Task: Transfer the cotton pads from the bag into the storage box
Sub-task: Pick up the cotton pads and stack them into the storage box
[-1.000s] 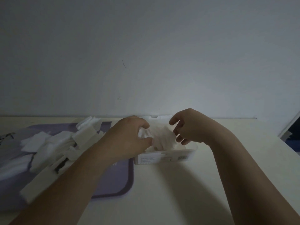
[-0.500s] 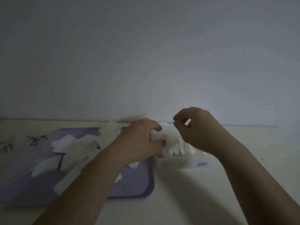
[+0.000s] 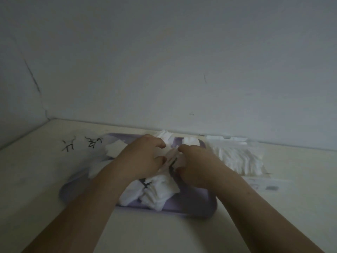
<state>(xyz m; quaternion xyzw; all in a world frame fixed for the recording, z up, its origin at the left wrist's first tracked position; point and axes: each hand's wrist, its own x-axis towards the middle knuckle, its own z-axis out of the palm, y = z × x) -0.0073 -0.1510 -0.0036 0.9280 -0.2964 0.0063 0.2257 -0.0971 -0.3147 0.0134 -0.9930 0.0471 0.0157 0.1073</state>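
We've got both hands down over the purple tray [image 3: 197, 209], working the same bundle. The left hand [image 3: 140, 159] has its fingers curled in a narrow pinch on one side of a crinkled, see-through piece with dark print, which we take to be the bag [image 3: 170, 159]. The right hand [image 3: 196, 161] pinches the other side, thumb underneath. Whether they grip the wrapper alone or pads inside it, we cannot tell in this dim light.

Loose cotton pads [image 3: 155, 194] lie heaped on the tray just below the hands, with more at the tray's far and left parts. The storage box [image 3: 255, 183] sits just right of the tray, clear-walled, already holding a dense row of pads, its lid open toward the wall.

Now the risks, as we judge them. The 2 hands pull against each other on thin film; if it tears suddenly, pads could scatter past the tray rim onto the table [image 3: 45, 179]. The heap sits close to the tray's near edge, so a forearm dragging back could sweep pads off. The box looks nearly full and light; pressing more in could tip it, slide it, or pop packed pads out.
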